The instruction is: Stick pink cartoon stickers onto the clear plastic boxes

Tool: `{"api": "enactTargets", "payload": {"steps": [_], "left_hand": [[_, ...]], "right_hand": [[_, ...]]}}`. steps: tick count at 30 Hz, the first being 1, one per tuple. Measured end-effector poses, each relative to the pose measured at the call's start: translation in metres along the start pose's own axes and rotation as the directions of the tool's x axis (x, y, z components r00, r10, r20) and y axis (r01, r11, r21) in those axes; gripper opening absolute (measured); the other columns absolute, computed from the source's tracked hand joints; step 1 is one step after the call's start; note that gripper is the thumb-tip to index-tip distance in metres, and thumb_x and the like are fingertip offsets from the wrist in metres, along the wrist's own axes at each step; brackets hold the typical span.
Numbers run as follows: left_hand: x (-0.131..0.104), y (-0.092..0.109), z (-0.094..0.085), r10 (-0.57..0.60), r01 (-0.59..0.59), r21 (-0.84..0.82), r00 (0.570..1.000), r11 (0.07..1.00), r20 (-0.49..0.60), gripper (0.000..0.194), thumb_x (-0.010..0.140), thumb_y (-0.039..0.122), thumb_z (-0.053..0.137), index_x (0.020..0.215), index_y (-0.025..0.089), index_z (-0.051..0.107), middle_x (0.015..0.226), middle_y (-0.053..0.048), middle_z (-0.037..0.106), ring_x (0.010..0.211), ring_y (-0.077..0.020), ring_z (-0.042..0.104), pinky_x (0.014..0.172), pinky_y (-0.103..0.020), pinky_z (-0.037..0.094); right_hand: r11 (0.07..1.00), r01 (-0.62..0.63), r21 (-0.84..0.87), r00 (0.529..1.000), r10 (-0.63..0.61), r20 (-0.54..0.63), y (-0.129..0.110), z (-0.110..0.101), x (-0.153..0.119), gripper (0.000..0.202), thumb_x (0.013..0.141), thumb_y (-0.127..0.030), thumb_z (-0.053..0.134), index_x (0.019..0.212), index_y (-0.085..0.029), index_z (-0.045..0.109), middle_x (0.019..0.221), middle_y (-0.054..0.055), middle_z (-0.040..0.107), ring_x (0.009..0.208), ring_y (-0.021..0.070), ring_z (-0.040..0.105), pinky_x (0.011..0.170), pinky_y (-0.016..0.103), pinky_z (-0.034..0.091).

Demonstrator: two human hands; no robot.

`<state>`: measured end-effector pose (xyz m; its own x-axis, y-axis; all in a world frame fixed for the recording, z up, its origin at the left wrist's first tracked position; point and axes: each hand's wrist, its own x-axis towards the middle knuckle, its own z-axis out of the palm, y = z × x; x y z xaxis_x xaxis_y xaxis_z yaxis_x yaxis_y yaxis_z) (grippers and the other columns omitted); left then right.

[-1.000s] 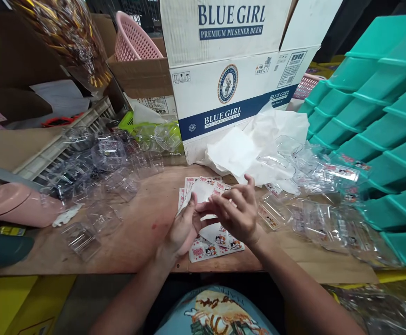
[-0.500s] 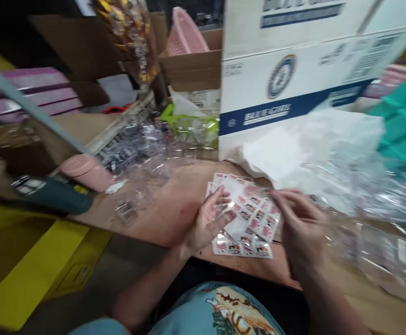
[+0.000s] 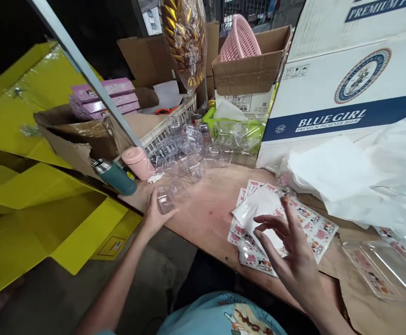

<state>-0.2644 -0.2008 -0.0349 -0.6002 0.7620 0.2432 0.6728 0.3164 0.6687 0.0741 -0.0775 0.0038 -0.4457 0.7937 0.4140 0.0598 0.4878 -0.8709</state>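
At the table's left front edge, my left hand (image 3: 156, 215) has its thumb and fingers around a small clear plastic container (image 3: 165, 199). My right hand (image 3: 295, 258) is raised over the sticker sheets (image 3: 316, 223), index finger up and thumb and other fingers curled apart. A clear sticker (image 3: 284, 182) with pink and orange print appears to cling to that index fingertip. The sheets, printed with cats and pink marks, lie overlapping, and a white backing sheet (image 3: 259, 207) rests on top, partly behind my right hand.
More clear containers (image 3: 191, 139) are heaped at the back, beside a green basket (image 3: 210, 116). A pink cup (image 3: 138, 163) and a dark green flask (image 3: 115, 177) are at left. A white carton (image 3: 318, 93) stands behind. A clear tray (image 3: 381, 270) lies right.
My left hand has moved left from the sheets and taken hold of a clear container. The right hand's index finger is now raised with the sticker. The view has turned left.
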Motion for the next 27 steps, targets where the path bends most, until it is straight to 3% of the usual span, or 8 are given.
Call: {"api": "enactTargets", "payload": {"steps": [4, 7, 12, 14, 16, 20, 24, 27], "left_hand": [[-0.018, 0.038, 0.061, 0.163, -0.104, -0.379, 0.979, 0.920, 0.127, 0.112, 0.066, 0.042, 0.086, 0.155, 0.026, 0.020, 0.151, -0.016, 0.040, 0.138, -0.0286, 0.044, 0.115, -0.045, 0.038], [-0.025, 0.081, 0.094, 0.282, -0.175, -0.560, 0.953, 0.810, 0.110, 0.116, 0.064, 0.041, 0.088, 0.155, 0.029, 0.018, 0.156, -0.017, 0.033, 0.143, -0.0294, 0.038, 0.118, -0.045, 0.034], [-0.029, 0.125, 0.101, 0.417, -0.260, -0.632, 0.902, 0.730, 0.110, 0.115, 0.065, 0.036, 0.088, 0.156, 0.028, 0.017, 0.162, -0.017, 0.024, 0.151, -0.0323, 0.024, 0.123, -0.048, 0.021], [-0.028, 0.132, 0.093, 0.347, -0.138, -0.708, 0.924, 0.693, 0.161, 0.098, 0.071, 0.035, 0.085, 0.151, 0.025, 0.030, 0.159, -0.016, 0.033, 0.148, -0.0315, 0.031, 0.122, -0.046, 0.025], [-0.026, 0.138, 0.085, 0.242, 0.130, -0.810, 0.917, 0.572, 0.317, 0.067, 0.081, 0.041, 0.075, 0.138, 0.019, 0.047, 0.143, -0.017, 0.053, 0.133, -0.0303, 0.051, 0.112, -0.044, 0.039], [-0.018, 0.152, 0.089, 0.172, 0.663, -0.723, 0.702, 0.196, 0.691, 0.037, 0.090, 0.041, 0.066, 0.114, 0.012, 0.063, 0.101, -0.014, 0.075, 0.096, -0.0241, 0.072, 0.087, -0.035, 0.055], [-0.019, 0.169, 0.109, 0.191, 0.811, -0.585, 0.574, 0.003, 0.797, 0.027, 0.092, 0.039, 0.064, 0.097, 0.012, 0.069, 0.096, -0.011, 0.078, 0.096, -0.0236, 0.074, 0.090, -0.036, 0.057], [-0.022, 0.179, 0.115, 0.245, 0.821, -0.571, 0.555, -0.003, 0.795, 0.033, 0.095, 0.040, 0.058, 0.104, 0.011, 0.071, 0.103, -0.013, 0.077, 0.106, -0.0267, 0.072, 0.096, -0.041, 0.055]], "right_hand": [[1.000, 0.002, 0.018, 0.999, -0.003, 0.053, 0.000, 0.014, 0.006, 0.082, 0.093, -0.028, 0.063, 0.159, -0.033, 0.015, 0.111, 0.010, 0.065, 0.096, 0.0222, 0.068, 0.092, 0.045, 0.055], [0.994, -0.103, 0.038, 0.990, 0.099, 0.098, 0.005, 0.027, 0.014, 0.102, 0.083, -0.035, 0.075, 0.160, -0.033, 0.007, 0.129, 0.016, 0.061, 0.110, 0.0272, 0.065, 0.089, 0.047, 0.057], [0.932, -0.254, 0.257, 0.962, 0.217, 0.166, 0.017, 0.021, 0.025, 0.113, 0.084, -0.035, 0.072, 0.158, -0.027, -0.013, 0.118, 0.017, 0.067, 0.088, 0.0240, 0.070, 0.064, 0.036, 0.060], [0.940, -0.286, 0.184, 0.951, 0.256, 0.172, 0.016, 0.003, 0.029, 0.117, 0.082, -0.034, 0.073, 0.158, -0.025, -0.015, 0.112, 0.014, 0.068, 0.087, 0.0234, 0.067, 0.068, 0.037, 0.058], [0.956, -0.292, 0.041, 0.932, 0.274, 0.236, 0.013, -0.017, 0.034, 0.119, 0.079, -0.035, 0.074, 0.158, -0.021, -0.014, 0.110, 0.013, 0.067, 0.092, 0.0243, 0.064, 0.078, 0.041, 0.056], [0.969, -0.202, -0.145, 0.896, 0.242, 0.371, 0.008, -0.042, 0.043, 0.118, 0.078, -0.037, 0.072, 0.159, -0.019, -0.012, 0.108, 0.010, 0.065, 0.092, 0.0249, 0.060, 0.086, 0.045, 0.051], [0.974, -0.195, -0.112, 0.857, 0.225, 0.463, 0.015, -0.049, 0.046, 0.117, 0.078, -0.034, 0.073, 0.159, -0.020, -0.010, 0.102, 0.008, 0.064, 0.083, 0.0218, 0.058, 0.077, 0.039, 0.052], [0.978, -0.182, -0.100, 0.883, 0.208, 0.421, 0.019, -0.057, 0.044, 0.116, 0.078, -0.039, 0.076, 0.160, -0.023, -0.005, 0.107, 0.010, 0.063, 0.084, 0.0221, 0.058, 0.076, 0.039, 0.052]]}}
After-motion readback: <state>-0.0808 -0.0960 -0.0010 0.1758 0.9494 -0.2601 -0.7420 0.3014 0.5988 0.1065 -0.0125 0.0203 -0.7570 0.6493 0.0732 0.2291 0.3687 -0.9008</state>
